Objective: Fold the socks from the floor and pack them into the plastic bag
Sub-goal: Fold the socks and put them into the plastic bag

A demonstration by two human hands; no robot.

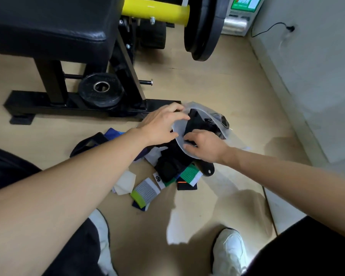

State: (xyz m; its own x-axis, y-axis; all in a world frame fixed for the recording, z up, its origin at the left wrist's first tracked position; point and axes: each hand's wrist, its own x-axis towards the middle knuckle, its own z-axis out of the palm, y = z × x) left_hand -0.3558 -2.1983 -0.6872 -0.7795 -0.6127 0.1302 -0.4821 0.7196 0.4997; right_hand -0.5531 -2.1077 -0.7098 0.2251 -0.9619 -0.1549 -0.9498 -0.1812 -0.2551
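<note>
1. We see the plastic bag (178,126) a little right of the middle of the frame. It lies on the beige floor (207,80) with its mouth open toward the lower left.
2. The left hand (163,121) is at the upper left edge of the bag's mouth. Its fingers are curled over the rim and its thumb is under it, so it grips the rim and holds the mouth wide.
3. The right hand (205,145) is at the lower edge of the mouth. Its fingers are bent around a black sock (195,120) and grasp it. Most of the sock is already inside the bag, and the thumb lies on the rim.
4. More dark things are deeper in the bag, but we cannot tell what they are.
5. Just below the two hands, a pile of socks (169,164) lies on the floor, partly under the bag's mouth. In it we see a green and white sock (189,174), a grey sock with a lime cuff (145,190), a cream sock (126,182) and a blue sock (114,133).
6. In the upper left of the frame stands a black weight bench (48,22), with a small weight plate (102,90) leaning at its base.
7. A yellow bar (155,8) with large plates (203,26) is at the top centre.
8. At the bottom of the frame we see two white shoes (231,251).
</note>
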